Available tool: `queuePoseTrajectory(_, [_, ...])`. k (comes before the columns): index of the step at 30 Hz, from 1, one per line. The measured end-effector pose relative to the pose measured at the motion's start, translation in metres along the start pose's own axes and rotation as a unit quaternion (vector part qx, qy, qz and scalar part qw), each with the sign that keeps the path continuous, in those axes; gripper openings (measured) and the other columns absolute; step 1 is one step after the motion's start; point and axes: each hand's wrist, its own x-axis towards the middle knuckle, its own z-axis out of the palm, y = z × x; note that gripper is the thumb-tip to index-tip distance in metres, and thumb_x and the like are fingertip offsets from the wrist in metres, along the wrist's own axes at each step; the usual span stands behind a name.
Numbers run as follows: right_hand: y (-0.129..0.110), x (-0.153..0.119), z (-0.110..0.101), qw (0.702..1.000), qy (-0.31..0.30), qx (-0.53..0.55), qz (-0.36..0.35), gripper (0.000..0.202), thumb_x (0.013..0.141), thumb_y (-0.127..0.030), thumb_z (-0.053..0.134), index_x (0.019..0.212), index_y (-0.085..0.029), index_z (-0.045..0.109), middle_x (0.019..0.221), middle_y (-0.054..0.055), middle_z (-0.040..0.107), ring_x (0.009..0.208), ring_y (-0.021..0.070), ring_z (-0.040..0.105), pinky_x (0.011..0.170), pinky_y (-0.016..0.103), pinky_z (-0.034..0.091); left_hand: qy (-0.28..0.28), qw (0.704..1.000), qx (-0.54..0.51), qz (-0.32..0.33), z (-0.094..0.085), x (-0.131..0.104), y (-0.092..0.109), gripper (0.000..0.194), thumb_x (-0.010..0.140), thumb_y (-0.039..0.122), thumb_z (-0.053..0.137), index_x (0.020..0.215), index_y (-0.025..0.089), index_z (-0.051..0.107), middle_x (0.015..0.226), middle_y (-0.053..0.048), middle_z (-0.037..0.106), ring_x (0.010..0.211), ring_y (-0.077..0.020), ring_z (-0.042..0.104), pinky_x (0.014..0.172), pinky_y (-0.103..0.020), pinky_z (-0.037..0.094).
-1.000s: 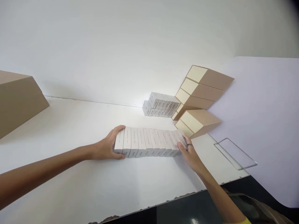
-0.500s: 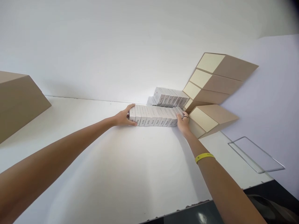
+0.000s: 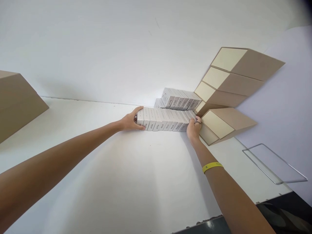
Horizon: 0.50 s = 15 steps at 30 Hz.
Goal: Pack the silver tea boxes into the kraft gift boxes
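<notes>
Left hand clasps one end of the row of white boxes | right hand clasps the other | from where I stand, the row is just in front of the white stack | brown cartons beside the right hand

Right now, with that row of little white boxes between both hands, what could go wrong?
The row of white boxes is held at its ends by the left hand and right hand, so its middle might buckle if either loosens. Pushed back, it could knock the stacked white boxes close behind. The right hand might also nudge the tan boxes beside it.
</notes>
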Motion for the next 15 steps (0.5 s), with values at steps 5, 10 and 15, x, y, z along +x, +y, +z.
queuePoseTrajectory(5, [0.007,0.004,0.007,0.999,0.037,-0.006,0.017,0.045,0.096,-0.042,0.056,0.135,-0.022,0.051,0.140,0.011,0.049,0.119,0.0263,0.054,0.100,0.051,0.045,-0.005,1.000,0.024,-0.008,0.002,0.005,0.006,0.117,0.061,0.043,0.084,0.153,0.034,0.012,0.111,-0.006,0.057,0.102,-0.0276,0.060,0.092,-0.045,0.051])
queuePoseTrajectory(10, [0.006,0.005,0.010,0.998,0.067,-0.011,0.008,0.045,0.095,-0.042,0.057,0.134,-0.020,0.052,0.137,0.011,0.051,0.119,0.0266,0.054,0.099,0.051,0.047,0.000,0.999,0.040,-0.005,0.003,0.007,0.006,0.116,0.062,0.044,0.082,0.153,0.033,0.011,0.104,-0.005,0.057,0.097,-0.0287,0.060,0.087,-0.046,0.052])
queuePoseTrajectory(15, [-0.002,-0.005,0.010,0.998,0.059,-0.001,-0.010,0.050,0.096,-0.047,0.053,0.138,-0.021,0.046,0.142,0.012,0.046,0.120,0.0276,0.053,0.100,0.052,0.045,0.008,0.999,0.031,0.023,0.005,0.014,-0.004,0.115,0.060,0.045,0.084,0.152,0.032,0.014,0.127,-0.010,0.050,0.117,-0.0312,0.054,0.097,-0.046,0.050])
